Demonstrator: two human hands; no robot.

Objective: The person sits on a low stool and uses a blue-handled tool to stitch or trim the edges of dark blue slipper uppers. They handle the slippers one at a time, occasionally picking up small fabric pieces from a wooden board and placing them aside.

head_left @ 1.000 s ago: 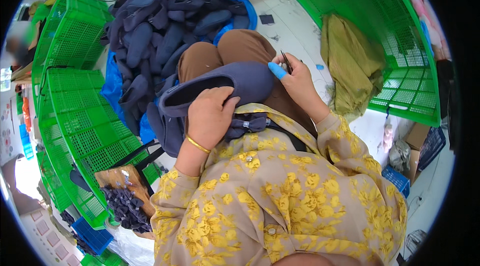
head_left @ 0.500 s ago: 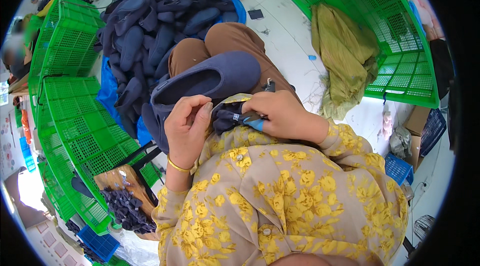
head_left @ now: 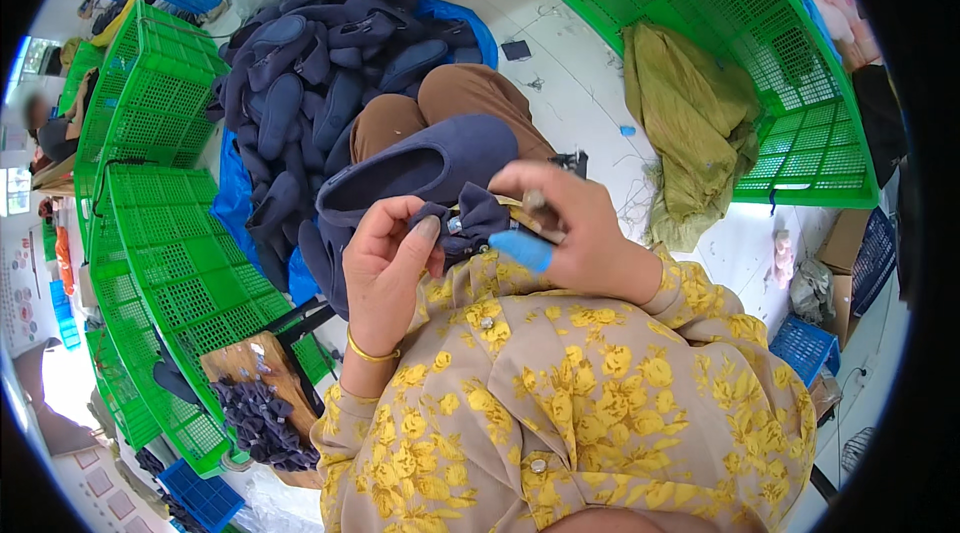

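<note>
My left hand pinches a small navy fabric bow between thumb and fingers, just above my lap. A small shiny piece shows at the bow's middle. To the bow's right is my right hand, with blue tape around one digit. Its fingers are bent and smeared by motion, so I cannot tell whether they hold anything. Just beyond both hands a navy slip-on shoe rests on my brown-trousered knees, its opening facing up. More dark fabric lies under the bow, partly hidden by my hands.
A heap of navy shoes lies on blue sheeting ahead left. Green plastic crates line the left; another green crate stands right, beside an olive sack. At lower left, several navy bows sit on a wooden board.
The bow has come up into clear view in my left hand's pinch. My right hand has drawn out of the dark fabric and lifted slightly right. The view has shifted a little.
</note>
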